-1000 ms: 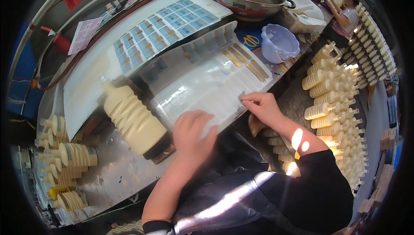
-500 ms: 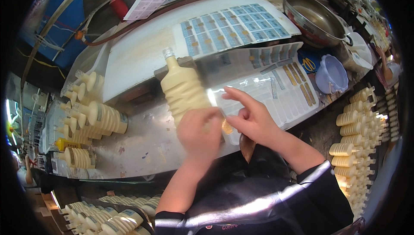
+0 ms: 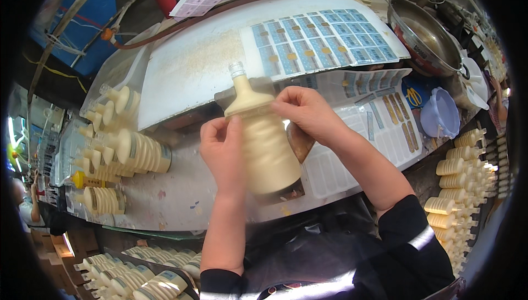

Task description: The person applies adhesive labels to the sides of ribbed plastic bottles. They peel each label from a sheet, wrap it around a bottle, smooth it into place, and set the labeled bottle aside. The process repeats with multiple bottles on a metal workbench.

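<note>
A cream ribbed bottle (image 3: 267, 157) with a clear threaded neck lies in front of me, its neck pointing away and its shoulder by a dark block (image 3: 223, 97). My left hand (image 3: 220, 149) is at the left of the shoulder, thumb and index finger pinched together. On the opposite side, my right hand (image 3: 305, 110) pinches too, its fingertips against the shoulder. Between the two pinches a thin, see-through strip (image 3: 250, 111) seems to run across the bottle. A brown, flat piece (image 3: 300, 143) shows under my right hand.
Blue label sheets (image 3: 308, 41) lie on the white board (image 3: 190, 61). To the right, a white tray sheet (image 3: 341, 160) carries blue and gold strips, near a lavender bucket (image 3: 440, 114) and a large metal pan (image 3: 423, 30). Several cream bottles (image 3: 140, 149) stand at left.
Both hands have moved up to the bottle's shoulder, the left from low on the body, the right from beside it. The right fingers have gone from spread to pinched.
</note>
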Tool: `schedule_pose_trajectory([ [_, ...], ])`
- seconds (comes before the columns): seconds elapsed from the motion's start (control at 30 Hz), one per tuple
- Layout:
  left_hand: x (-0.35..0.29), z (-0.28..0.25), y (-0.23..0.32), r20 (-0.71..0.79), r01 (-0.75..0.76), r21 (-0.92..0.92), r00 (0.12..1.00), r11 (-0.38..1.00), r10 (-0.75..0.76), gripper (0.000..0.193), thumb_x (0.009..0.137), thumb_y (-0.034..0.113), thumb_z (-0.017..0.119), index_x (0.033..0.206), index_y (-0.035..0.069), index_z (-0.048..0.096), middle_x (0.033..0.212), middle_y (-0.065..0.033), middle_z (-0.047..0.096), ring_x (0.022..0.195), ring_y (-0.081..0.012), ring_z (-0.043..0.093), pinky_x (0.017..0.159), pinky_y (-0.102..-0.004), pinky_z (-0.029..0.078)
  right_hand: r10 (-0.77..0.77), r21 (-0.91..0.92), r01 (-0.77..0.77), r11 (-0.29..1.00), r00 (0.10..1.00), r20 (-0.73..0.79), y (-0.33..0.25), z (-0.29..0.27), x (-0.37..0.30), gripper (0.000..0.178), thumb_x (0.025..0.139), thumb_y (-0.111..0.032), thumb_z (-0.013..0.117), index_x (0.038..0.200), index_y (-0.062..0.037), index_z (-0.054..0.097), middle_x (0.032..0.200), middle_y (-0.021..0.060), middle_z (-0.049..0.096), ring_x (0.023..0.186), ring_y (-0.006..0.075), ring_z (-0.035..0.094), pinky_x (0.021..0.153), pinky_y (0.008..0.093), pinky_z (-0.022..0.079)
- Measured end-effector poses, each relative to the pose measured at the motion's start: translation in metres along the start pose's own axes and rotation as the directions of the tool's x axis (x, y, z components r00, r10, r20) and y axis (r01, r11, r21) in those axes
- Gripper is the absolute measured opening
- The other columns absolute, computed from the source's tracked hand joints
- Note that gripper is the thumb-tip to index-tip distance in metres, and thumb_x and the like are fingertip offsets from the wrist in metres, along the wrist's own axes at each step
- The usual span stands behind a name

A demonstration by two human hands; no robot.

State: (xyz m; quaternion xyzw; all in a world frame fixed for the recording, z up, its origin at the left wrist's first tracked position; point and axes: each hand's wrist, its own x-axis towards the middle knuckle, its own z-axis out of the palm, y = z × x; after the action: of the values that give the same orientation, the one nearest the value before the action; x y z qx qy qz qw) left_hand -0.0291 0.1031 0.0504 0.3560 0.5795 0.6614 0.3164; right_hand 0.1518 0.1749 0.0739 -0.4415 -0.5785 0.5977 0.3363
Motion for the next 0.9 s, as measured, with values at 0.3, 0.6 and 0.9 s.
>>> schedule_pose_trajectory([
  [0.3,0.004,0.005,-0.002,-0.045,0.129,-0.084,0.990,0.988,-0.133,0.011,0.098,0.010,0.069,0.092,0.005,0.061,0.091,0.0006,0.063,0.081,-0.0073,0.054,0.076,-0.0243,0.048,-0.052,-0.035,0.048,0.998,0.994,-0.098,0.016,0.012,0.012,0.022,0.095,-0.023,0.071,0.092,-0.0014,0.069,0.087,0.0009,0.067,0.082,0.0067,0.059,0.074,0.0250,0.050],
  [0.6,0.003,0.007,0.001,-0.031,0.150,-0.136,0.987,0.979,-0.156,0.011,0.098,0.009,0.070,0.094,0.005,0.061,0.090,0.0002,0.062,0.081,-0.0076,0.055,0.075,-0.0241,0.048,-0.072,-0.021,0.070,0.997,0.988,-0.136,0.019,0.014,0.012,0.029,0.093,-0.028,0.071,0.093,0.0014,0.069,0.087,0.0098,0.072,0.081,0.0158,0.068,0.075,0.0328,0.054],
  [0.9,0.004,0.005,-0.004,-0.005,0.153,-0.192,0.988,0.969,-0.157,0.010,0.097,0.008,0.071,0.094,0.004,0.063,0.090,-0.0008,0.065,0.077,-0.0077,0.060,0.071,-0.0227,0.051,-0.030,0.013,0.032,0.999,0.994,-0.106,0.012,0.011,0.009,0.029,0.094,-0.028,0.071,0.094,0.0016,0.070,0.086,0.0051,0.070,0.081,0.0094,0.063,0.072,0.0282,0.052],
])
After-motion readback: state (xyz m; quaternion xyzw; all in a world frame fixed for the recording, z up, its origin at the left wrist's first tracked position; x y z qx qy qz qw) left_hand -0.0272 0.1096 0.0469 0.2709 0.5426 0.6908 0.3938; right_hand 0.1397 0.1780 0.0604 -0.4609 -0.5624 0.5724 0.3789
